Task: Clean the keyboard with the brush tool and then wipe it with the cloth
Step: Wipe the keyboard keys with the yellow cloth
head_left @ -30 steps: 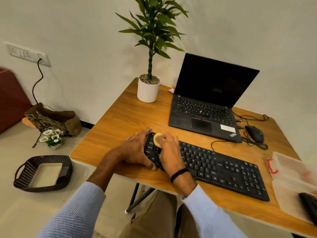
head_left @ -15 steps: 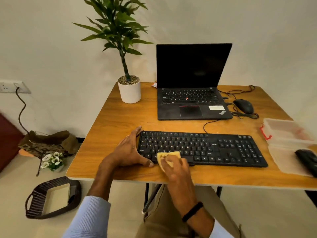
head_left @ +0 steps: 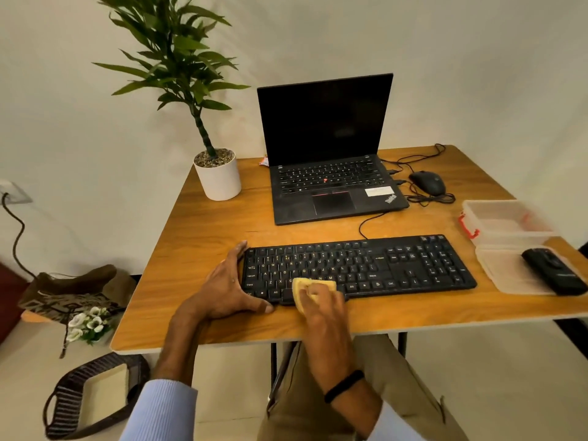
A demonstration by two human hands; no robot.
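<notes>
While still at kbd (head_left: pixel 397 265) front, cloth (head_left: pixel 299 287) in R hand (head_left: pixel 321 311); L hand (head_left: pixel 226 288) flat alongside.

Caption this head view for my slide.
Right hand wipes the black keyboard with a yellow cloth; left hand braces its left end.

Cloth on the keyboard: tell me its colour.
Pale yellow. The cloth, held by the right hand, shows best in the head view.

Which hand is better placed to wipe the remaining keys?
Right. The right hand holds the yellow cloth on the front row of the keyboard; the left hand braces its left end.
</notes>
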